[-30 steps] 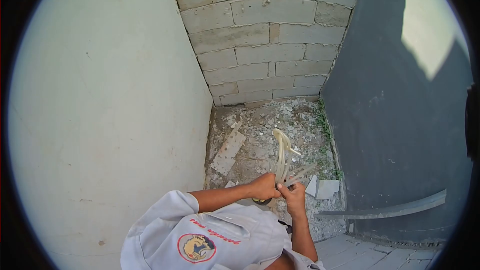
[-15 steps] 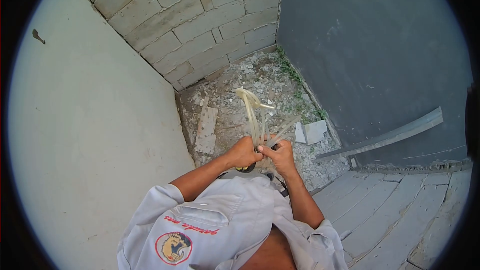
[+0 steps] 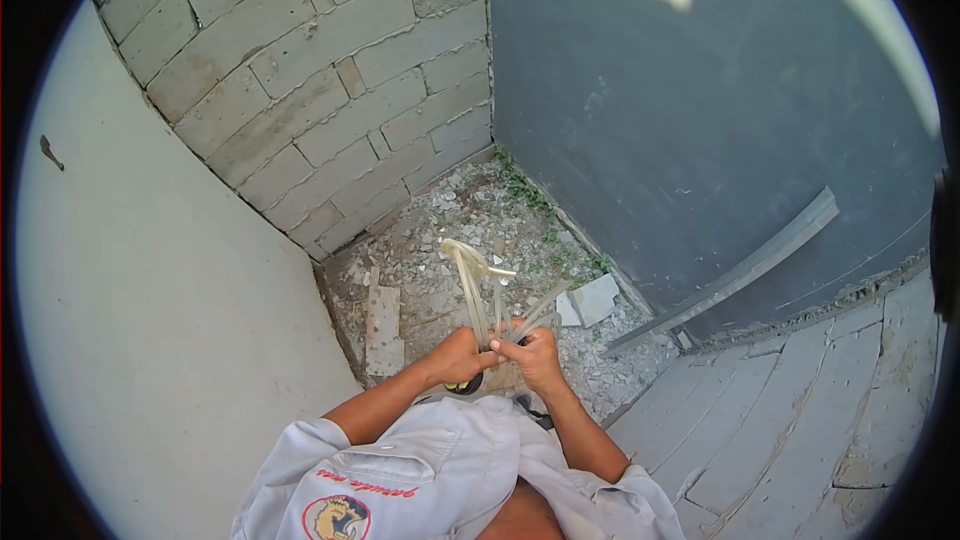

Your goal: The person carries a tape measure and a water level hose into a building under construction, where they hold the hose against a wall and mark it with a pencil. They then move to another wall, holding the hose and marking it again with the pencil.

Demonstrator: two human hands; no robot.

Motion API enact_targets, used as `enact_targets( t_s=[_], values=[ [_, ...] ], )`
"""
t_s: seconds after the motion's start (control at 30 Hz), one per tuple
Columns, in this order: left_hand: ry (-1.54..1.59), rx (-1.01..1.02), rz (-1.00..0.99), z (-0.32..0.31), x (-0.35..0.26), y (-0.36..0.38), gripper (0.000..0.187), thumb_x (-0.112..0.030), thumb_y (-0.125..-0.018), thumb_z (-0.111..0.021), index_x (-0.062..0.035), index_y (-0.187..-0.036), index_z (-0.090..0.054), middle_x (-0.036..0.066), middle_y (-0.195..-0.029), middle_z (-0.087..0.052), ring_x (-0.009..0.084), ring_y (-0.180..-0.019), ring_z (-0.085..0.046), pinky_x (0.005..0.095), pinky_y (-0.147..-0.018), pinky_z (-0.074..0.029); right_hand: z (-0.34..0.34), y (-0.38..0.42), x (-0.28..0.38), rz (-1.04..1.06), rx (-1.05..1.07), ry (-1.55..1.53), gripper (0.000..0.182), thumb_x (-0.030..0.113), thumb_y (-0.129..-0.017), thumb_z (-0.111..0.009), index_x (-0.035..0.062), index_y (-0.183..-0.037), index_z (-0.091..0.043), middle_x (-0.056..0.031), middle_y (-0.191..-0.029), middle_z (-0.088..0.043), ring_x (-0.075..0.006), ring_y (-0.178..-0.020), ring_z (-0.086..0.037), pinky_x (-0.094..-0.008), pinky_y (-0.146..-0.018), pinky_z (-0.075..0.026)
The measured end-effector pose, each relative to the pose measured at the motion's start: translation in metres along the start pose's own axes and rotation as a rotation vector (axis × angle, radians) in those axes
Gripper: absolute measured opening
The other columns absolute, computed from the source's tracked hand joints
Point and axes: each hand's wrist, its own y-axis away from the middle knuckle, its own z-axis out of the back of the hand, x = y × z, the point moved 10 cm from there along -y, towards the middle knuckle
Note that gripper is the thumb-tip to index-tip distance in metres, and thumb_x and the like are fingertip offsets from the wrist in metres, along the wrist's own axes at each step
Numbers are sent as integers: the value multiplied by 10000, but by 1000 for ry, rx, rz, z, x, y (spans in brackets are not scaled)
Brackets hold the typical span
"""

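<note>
A bundle of pale, translucent tubing (image 3: 473, 290) rises in loops above my two hands, with several strands fanning out to the right. My left hand (image 3: 459, 356) is closed round the lower part of the bundle. Right beside it, my right hand (image 3: 533, 355) grips the same tubing, its thumb pressed near the left fingers. Below my left hand a yellow and black round object (image 3: 464, 384) shows in part against my shirt.
Unplastered block walls (image 3: 330, 100) stand ahead and at the lower right (image 3: 770, 420), a pale wall (image 3: 180, 240) at left, a dark grey wall (image 3: 700, 130) at right. A long metal strip (image 3: 740, 275) leans there. Rubble (image 3: 440, 210), a board (image 3: 383, 330) and block pieces (image 3: 595, 300) lie on the ground.
The view has tilted up and turned, so my hands and the tubing appear lower and further left. Both hands still hold the tubing in much the same way.
</note>
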Motion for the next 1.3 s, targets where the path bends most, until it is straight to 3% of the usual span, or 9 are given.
enact_targets(
  t_s=[0.2,0.4,0.83,0.93,0.97,1.13,1.17,1.23,1.3],
  values=[
    [-69,-33,-46,8,2,-11,241,-197,-967,-668,-8,-1103,-728,111,-968,-748,175,-811,-657,349,-743,-523,13,-4,17,81,-115,17,179,82,-855,-771,-15,-1005,-750,-29,-825,-718,-91,-731,-637,-261,-671,-509],
    [169,-141,33,38,6,-16,241,-177,-997,-631,39,-1077,-703,96,-894,-753,112,-710,-606,282,-643,-485,49,-9,35,226,-293,269,189,128,-810,-794,-3,-941,-759,-39,-809,-719,-118,-749,-628,-320,-686,-506],
    [109,-422,-198,203,-51,-12,138,-128,-1028,-585,3,-1008,-625,68,-791,-661,106,-661,-566,263,-606,-456,122,-37,37,61,-505,583,326,225,-748,-782,34,-1012,-773,-153,-789,-716,-226,-716,-662,-375,-699,-525],
    [94,-522,-209,245,-74,0,140,-134,-1024,-589,1,-1014,-626,57,-787,-662,98,-675,-563,258,-616,-442,153,-36,28,-191,-601,1036,562,437,-751,-863,-69,-931,-699,-266,-905,-728,-408,-865,-726,-469,-757,-548],
    [88,-560,-191,256,-78,4,143,-139,-1018,-595,0,-1013,-628,53,-782,-663,94,-680,-560,256,-619,-435,159,-28,27,-289,-614,1143,590,456,-755,-865,-58,-993,-699,-270,-958,-732,-409,-924,-727,-483,-791,-553],
    [19,-596,-148,276,-61,20,174,-180,-976,-623,-12,-936,-641,31,-724,-667,95,-680,-583,289,-615,-444,200,-12,-57,-309,-635,1160,414,304,-831,-789,-7,-1103,-753,-281,-1046,-731,-431,-1000,-713,-478,-876,-551],
    [8,-600,-128,274,-55,23,180,-189,-970,-625,-16,-923,-635,33,-723,-666,115,-683,-609,303,-626,-467,216,-15,-95,-193,-639,1273,323,256,-858,-764,-10,-1042,-761,-251,-913,-746,-358,-864,-741,-442,-795,-557],
    [39,-564,-97,265,-26,22,172,-193,-975,-624,-27,-932,-632,33,-731,-666,124,-689,-621,309,-642,-475,196,-13,-127,-310,-498,1016,238,193,-900,-723,-21,-997,-755,-187,-801,-733,-246,-731,-700,-385,-703,-530],
    [83,-515,-73,252,-10,22,170,-199,-978,-627,-33,-943,-633,31,-744,-666,117,-700,-616,303,-650,-473,154,-20,-124,-179,-433,901,189,152,-924,-697,-21,-979,-749,-133,-769,-717,-183,-696,-653,-349,-667,-501]
  ],
)
